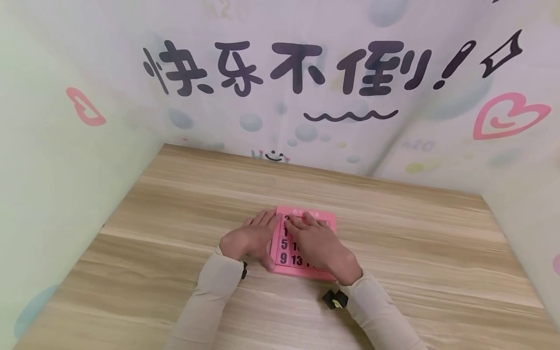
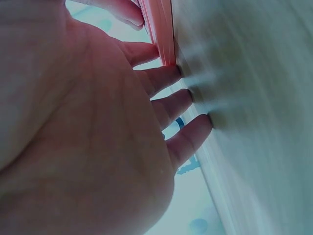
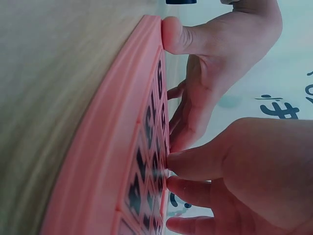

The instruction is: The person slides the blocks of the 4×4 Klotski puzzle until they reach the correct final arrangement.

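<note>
A pink sliding number puzzle (image 1: 302,272) lies flat on the wooden table, with black-numbered tiles such as the 9 tile (image 1: 283,258) in its frame. Along its left side rests my left hand (image 1: 250,239); the thumb touches the lower left corner. In the left wrist view, the straight fingers (image 2: 171,106) of that hand reach the tabletop beside the pink edge. My right hand (image 1: 321,247) lies over the puzzle, and its thumb and fingertips (image 3: 182,164) touch the tiles. It hides much of the right and middle tiles.
The wooden table (image 1: 437,262) extends around the puzzle on all sides. Behind it hangs a pale printed backdrop (image 1: 280,112) with large black characters. A pale wall (image 1: 78,170) borders the table on the left. Dark wrist devices (image 1: 336,299) sit by the sleeves.
</note>
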`<state>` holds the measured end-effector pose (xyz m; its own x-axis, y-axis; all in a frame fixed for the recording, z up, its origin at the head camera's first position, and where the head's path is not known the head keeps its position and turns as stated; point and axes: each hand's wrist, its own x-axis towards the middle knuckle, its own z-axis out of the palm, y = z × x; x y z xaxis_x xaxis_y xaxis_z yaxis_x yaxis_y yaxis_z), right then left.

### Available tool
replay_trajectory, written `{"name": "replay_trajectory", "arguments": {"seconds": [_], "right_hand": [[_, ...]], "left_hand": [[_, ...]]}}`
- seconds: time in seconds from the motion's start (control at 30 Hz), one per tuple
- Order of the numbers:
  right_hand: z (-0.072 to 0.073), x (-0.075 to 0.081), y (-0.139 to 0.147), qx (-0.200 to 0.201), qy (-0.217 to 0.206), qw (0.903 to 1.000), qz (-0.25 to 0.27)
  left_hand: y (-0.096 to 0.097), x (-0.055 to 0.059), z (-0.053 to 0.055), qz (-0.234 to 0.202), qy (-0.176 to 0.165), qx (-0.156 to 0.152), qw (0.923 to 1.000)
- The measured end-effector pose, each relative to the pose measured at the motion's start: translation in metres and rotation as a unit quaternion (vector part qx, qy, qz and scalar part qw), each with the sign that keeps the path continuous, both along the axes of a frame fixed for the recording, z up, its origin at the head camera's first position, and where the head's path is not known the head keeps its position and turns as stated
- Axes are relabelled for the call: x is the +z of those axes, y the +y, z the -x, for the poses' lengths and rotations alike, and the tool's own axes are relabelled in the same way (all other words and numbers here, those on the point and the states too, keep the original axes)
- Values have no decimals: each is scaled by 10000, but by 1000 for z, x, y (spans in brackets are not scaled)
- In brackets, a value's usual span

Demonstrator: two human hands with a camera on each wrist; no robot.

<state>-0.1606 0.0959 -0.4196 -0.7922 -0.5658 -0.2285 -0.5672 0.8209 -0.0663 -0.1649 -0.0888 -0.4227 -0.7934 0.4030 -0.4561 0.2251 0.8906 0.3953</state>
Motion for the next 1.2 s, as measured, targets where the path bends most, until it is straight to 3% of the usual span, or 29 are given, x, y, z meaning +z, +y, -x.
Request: {"name": "replay_trajectory", "arguments": {"seconds": [1.2], "right_hand": [[5,6,9,-352,-349,9987,153]], "left_hand": [[-1,0,0,-174,76,13,9998]]}}
